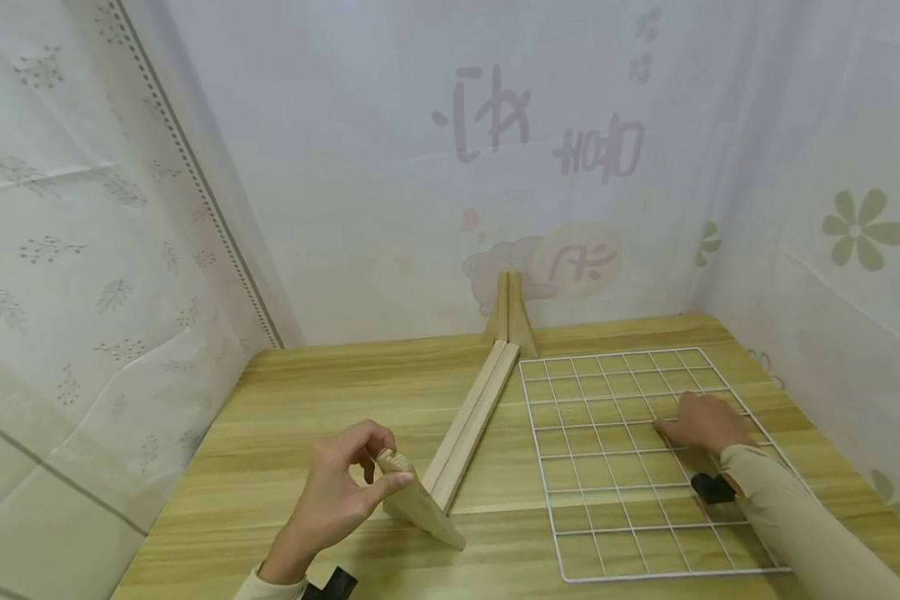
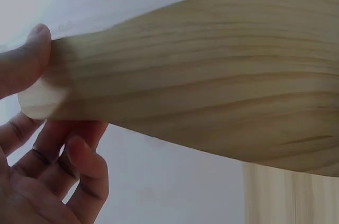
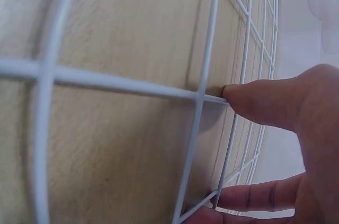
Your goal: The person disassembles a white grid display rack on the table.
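My left hand (image 1: 337, 483) pinches the narrow top of a flared wooden end piece (image 1: 423, 512) that stands upright on the table. In the left wrist view its broad grained face (image 2: 201, 75) spreads across the picture, the thumb on one edge and fingers on the other. Two parallel wooden bars (image 1: 472, 425) run from this piece to a matching pair of end pieces (image 1: 512, 312) at the back. On the right, my right hand (image 1: 708, 422) grips the wires of a white wire grid panel (image 1: 607, 457) lying on the table. Up close, thumb and fingertips (image 3: 233, 94) meet the wires.
The wood-grain table (image 1: 322, 383) extends under everything. A printed white curtain (image 1: 360, 208) hangs close behind its back edge, with more patterned cloth at the left and right sides. The grid panel covers much of the table's right half.
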Available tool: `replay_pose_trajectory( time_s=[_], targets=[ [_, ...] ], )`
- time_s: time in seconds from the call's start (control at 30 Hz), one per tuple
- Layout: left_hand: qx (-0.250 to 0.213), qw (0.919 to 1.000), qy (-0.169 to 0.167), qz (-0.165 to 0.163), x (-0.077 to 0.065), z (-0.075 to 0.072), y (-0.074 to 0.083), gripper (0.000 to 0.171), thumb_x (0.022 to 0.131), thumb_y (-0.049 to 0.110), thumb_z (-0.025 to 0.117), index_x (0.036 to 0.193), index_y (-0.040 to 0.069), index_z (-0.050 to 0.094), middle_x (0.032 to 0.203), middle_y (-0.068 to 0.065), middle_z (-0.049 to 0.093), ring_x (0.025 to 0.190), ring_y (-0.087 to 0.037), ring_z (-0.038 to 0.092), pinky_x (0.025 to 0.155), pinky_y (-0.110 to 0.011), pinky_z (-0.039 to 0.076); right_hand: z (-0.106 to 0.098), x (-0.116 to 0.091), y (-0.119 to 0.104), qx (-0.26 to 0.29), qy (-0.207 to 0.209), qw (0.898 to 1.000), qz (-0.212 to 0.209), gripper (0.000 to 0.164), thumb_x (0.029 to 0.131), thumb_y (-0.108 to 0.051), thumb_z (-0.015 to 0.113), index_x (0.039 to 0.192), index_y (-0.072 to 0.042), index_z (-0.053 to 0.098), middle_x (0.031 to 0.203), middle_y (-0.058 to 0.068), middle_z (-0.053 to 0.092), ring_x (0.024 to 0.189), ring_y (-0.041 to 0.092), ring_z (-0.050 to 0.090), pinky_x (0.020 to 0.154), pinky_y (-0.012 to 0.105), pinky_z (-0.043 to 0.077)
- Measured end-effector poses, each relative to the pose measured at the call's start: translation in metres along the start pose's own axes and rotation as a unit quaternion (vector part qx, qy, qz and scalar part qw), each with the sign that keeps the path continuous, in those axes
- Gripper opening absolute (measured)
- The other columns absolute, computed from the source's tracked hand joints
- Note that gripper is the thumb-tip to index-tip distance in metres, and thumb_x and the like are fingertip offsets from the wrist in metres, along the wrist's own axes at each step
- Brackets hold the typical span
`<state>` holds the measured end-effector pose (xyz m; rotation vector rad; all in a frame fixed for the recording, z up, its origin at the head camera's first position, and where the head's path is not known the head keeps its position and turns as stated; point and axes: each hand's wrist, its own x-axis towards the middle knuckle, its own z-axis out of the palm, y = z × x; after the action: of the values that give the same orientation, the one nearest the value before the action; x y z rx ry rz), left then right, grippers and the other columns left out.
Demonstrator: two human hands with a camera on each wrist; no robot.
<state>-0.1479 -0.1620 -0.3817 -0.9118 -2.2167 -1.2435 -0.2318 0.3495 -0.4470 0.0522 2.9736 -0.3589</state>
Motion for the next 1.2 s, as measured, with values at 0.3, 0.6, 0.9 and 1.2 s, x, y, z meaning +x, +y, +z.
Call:
replay_pose_trajectory(
  time_s=[0.3,0.6,0.9,1.2],
  targets=[
    [0.003,0.9999,0.002,0.01,-0.001,0.014,0.017,0.035,0.072,0.01,0.09,0.089,0.016,0.06,0.075,0.006,0.061,0.066,0.002,0.05,0.051,-0.013,0.044,0.0,0.007,-0.011,0.004,-0.021,1.0,-0.007,0.044,0.089,-0.046,0.064,0.067,-0.012,0.046,0.064,0.001,0.04,0.06,0.018,0.042,0.053,0.031,0.035],
    [-0.01,0.9987,0.003,0.049,0.004,0.042,0.027,0.034,0.074,0.013,0.09,0.089,0.014,0.059,0.07,0.003,0.056,0.065,0.004,0.043,0.051,-0.008,0.04,0.0,0.014,-0.019,0.012,-0.028,0.999,0.024,0.042,0.087,-0.046,0.062,0.069,-0.01,0.05,0.065,0.003,0.041,0.06,0.019,0.043,0.049,0.03,0.034],
    [-0.028,0.9966,0.004,0.077,0.006,0.059,0.037,0.034,0.076,0.015,0.089,0.086,0.015,0.057,0.063,0.005,0.045,0.059,0.006,0.033,0.049,-0.003,0.029,0.002,0.018,-0.026,0.016,-0.027,0.999,0.015,0.042,0.087,-0.045,0.062,0.065,-0.015,0.043,0.062,0.0,0.038,0.057,0.015,0.039,0.048,0.027,0.03],
    [-0.028,0.9967,0.001,0.076,0.008,0.067,0.041,0.034,0.076,0.016,0.089,0.085,0.015,0.056,0.062,0.004,0.046,0.062,0.009,0.035,0.05,-0.002,0.03,0.001,0.019,-0.033,0.025,-0.022,0.999,0.014,0.041,0.087,-0.043,0.062,0.065,-0.014,0.044,0.062,0.001,0.04,0.058,0.017,0.04,0.049,0.029,0.032]
  ],
)
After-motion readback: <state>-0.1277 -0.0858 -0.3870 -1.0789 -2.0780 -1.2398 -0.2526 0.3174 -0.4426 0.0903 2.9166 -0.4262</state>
